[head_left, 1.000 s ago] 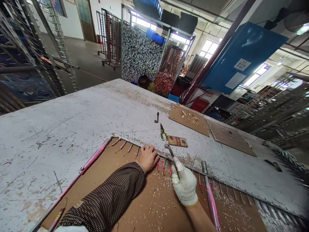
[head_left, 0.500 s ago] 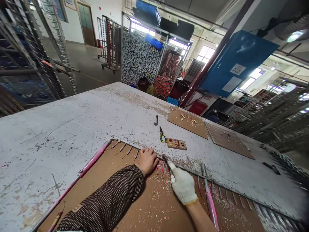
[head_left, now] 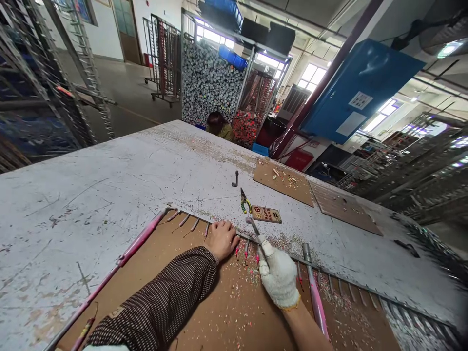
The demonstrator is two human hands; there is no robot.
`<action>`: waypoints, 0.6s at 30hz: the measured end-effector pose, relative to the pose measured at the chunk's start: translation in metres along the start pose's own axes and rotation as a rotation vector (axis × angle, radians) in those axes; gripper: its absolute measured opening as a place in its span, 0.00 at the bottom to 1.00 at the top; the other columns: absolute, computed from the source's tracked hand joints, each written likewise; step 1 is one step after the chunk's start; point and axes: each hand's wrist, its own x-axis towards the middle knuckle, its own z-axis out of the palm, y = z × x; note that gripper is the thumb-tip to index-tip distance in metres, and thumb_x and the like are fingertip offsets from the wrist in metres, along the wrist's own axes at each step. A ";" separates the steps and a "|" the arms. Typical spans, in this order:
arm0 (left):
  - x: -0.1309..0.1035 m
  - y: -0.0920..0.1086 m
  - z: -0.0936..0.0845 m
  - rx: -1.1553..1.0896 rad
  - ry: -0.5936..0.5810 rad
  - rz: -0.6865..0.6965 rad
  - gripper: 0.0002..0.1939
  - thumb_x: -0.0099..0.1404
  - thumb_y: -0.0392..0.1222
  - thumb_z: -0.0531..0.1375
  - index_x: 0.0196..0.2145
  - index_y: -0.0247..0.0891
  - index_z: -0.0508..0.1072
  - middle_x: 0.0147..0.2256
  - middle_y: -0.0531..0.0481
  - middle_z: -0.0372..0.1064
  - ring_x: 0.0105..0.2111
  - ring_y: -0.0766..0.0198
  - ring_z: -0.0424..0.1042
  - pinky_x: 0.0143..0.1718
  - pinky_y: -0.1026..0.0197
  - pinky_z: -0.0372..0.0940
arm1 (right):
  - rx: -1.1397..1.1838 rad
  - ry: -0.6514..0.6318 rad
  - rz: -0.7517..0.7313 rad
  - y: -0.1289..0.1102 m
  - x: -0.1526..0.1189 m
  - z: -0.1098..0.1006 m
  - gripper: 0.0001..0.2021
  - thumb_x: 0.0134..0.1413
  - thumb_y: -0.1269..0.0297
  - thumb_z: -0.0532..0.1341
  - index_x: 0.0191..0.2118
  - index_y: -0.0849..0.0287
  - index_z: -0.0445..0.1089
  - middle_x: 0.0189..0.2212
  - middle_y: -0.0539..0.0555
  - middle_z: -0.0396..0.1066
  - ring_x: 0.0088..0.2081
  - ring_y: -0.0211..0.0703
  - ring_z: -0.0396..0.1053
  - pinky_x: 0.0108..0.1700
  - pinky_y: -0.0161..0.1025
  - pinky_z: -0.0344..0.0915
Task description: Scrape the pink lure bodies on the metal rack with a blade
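Observation:
My bare left hand (head_left: 222,240), in a brown checked sleeve, lies on the metal rack (head_left: 190,213) with its fingers curled over the bar. Pink coating covers part of this rack, and a row of small hooks hangs from its bar. In a white glove, my right hand (head_left: 280,275) grips a short grey tool with a rounded knob at its end (head_left: 252,226). That knob is raised just beyond the bar, to the right of my left hand. Brown board (head_left: 204,312) lies beneath the rack, scattered with coloured flakes.
Past the bar lie pliers with yellow-green handles (head_left: 245,202), a printed card-like plate (head_left: 266,214) and a dark bent tool (head_left: 235,179). Two more boards (head_left: 283,183) rest farther right. Beyond the table's far edge a person (head_left: 219,126) is partly visible. A blue cabinet (head_left: 361,92) hangs at right.
My right hand's tool has lifted from the bar, its knob now higher and farther out. My left hand keeps its place on the bar. The view has shifted slightly.

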 end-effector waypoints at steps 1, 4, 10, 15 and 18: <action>0.000 0.000 0.000 0.001 -0.001 -0.006 0.12 0.69 0.47 0.57 0.34 0.39 0.75 0.42 0.43 0.68 0.46 0.51 0.63 0.48 0.46 0.51 | -0.019 -0.070 -0.022 -0.001 0.000 0.002 0.29 0.55 0.72 0.55 0.64 0.55 0.63 0.28 0.52 0.73 0.30 0.42 0.69 0.33 0.36 0.58; 0.000 0.001 0.000 0.005 -0.003 -0.002 0.12 0.69 0.47 0.57 0.34 0.39 0.75 0.41 0.44 0.68 0.46 0.52 0.63 0.48 0.46 0.52 | -0.062 -0.189 -0.012 -0.001 0.002 0.003 0.30 0.53 0.73 0.57 0.63 0.52 0.65 0.25 0.50 0.72 0.26 0.41 0.68 0.29 0.36 0.54; 0.000 0.001 0.000 0.020 0.010 -0.004 0.14 0.70 0.48 0.55 0.33 0.39 0.75 0.40 0.44 0.68 0.46 0.53 0.63 0.48 0.47 0.52 | -0.011 -0.111 0.050 -0.001 0.003 -0.001 0.28 0.57 0.70 0.55 0.65 0.56 0.62 0.31 0.54 0.75 0.32 0.43 0.71 0.35 0.37 0.59; 0.001 0.000 0.002 0.021 0.007 0.006 0.13 0.70 0.48 0.56 0.34 0.39 0.75 0.40 0.44 0.69 0.46 0.53 0.63 0.48 0.48 0.52 | -0.020 -0.233 0.092 0.001 0.003 0.005 0.30 0.55 0.73 0.58 0.64 0.50 0.63 0.29 0.50 0.76 0.28 0.41 0.72 0.30 0.34 0.57; 0.001 -0.001 0.000 0.025 0.005 0.009 0.13 0.70 0.48 0.56 0.34 0.38 0.75 0.41 0.44 0.69 0.45 0.53 0.63 0.48 0.48 0.52 | 0.090 -0.151 0.273 0.009 -0.006 0.000 0.25 0.62 0.69 0.52 0.64 0.51 0.63 0.35 0.51 0.79 0.33 0.42 0.75 0.34 0.34 0.63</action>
